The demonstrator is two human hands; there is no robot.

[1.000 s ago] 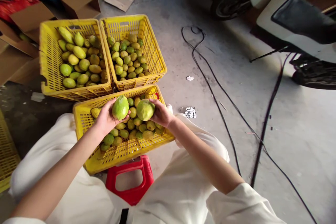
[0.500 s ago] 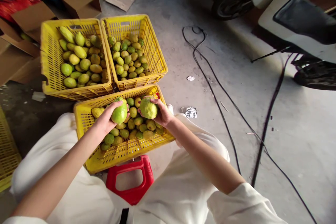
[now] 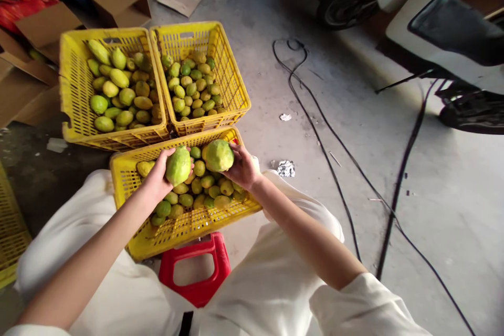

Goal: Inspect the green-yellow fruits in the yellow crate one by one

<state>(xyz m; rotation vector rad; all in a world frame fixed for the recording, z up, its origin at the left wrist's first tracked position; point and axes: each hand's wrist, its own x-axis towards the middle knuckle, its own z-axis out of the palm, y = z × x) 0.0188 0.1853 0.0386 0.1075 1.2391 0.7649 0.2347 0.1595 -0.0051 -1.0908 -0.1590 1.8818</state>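
A two-handed holding step seems in hand: the left grip point(image 3: 168, 167) clasps a green oval fruit point(image 3: 178, 166), its long axis pointing roughly forward, and the right grip point(image 3: 237, 163) pinches a rounder yellow-green fruit point(image 3: 219, 156), axis unclear. Below both grips lies a yellow slatted plastic crate point(image 3: 151, 245); the next move likely calls for steady holds.

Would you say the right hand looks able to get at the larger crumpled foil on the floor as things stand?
Probably not for grasping: the right hand is holding a green fruit. Nothing visible covers the larger crumpled foil, though, so with that hand freed, it may be within reach.
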